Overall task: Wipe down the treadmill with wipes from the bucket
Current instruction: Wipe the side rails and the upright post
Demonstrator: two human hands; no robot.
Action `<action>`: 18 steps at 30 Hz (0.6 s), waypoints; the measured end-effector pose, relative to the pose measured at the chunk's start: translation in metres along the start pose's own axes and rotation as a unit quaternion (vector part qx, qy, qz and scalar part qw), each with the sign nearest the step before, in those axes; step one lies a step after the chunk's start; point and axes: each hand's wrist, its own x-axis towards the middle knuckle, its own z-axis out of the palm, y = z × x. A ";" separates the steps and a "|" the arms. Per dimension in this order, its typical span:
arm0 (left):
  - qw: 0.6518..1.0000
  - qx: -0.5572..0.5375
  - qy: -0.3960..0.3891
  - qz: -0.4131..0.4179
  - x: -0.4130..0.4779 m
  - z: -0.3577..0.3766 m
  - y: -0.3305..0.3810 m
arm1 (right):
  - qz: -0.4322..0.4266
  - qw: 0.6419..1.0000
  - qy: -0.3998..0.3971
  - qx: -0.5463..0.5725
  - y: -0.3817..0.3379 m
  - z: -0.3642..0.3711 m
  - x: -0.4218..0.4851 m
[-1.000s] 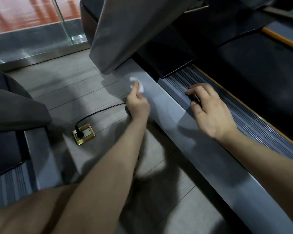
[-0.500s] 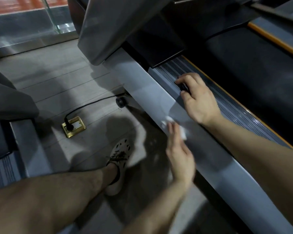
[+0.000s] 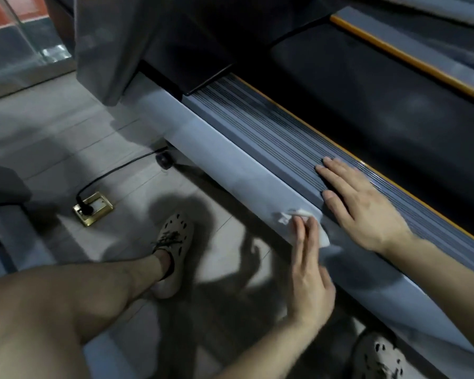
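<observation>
One wipe point(image 3: 323, 237) is pressed on the treadmill side point(image 3: 216, 149) by the flat left hand point(image 3: 309, 277), the right hand point(image 3: 361, 206) laid open nearby; most is judged undone.

Bare forearms point(image 3: 446, 272) and bare legs point(image 3: 66, 310) on this person, plus beige clog-style shoes point(image 3: 173, 250) with dark holes and laces.

The grey plank floor point(image 3: 52, 138) carries a square brass socket plate point(image 3: 93, 208) with a black cable point(image 3: 115, 170) plugged in, a beige perforated clog point(image 3: 173, 250), and the grey treadmill base point(image 3: 216, 154).
</observation>
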 end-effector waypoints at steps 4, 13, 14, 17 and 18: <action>0.997 0.057 0.055 -0.012 0.068 -0.028 -0.015 | 0.015 0.999 0.032 0.025 -0.002 0.005 0.000; 0.983 0.063 0.162 -0.050 0.120 -0.040 -0.031 | 0.020 0.998 0.039 0.043 0.000 0.005 0.001; 0.990 0.063 0.117 -0.034 0.074 -0.012 -0.025 | 0.019 0.998 0.041 0.046 0.000 0.006 0.001; 0.998 0.046 -0.043 -0.022 -0.036 0.038 -0.004 | 0.027 0.997 0.042 0.052 -0.001 0.004 0.001; 0.997 0.040 -0.069 -0.008 -0.047 0.039 -0.004 | 0.030 0.997 0.042 0.052 -0.002 0.005 0.001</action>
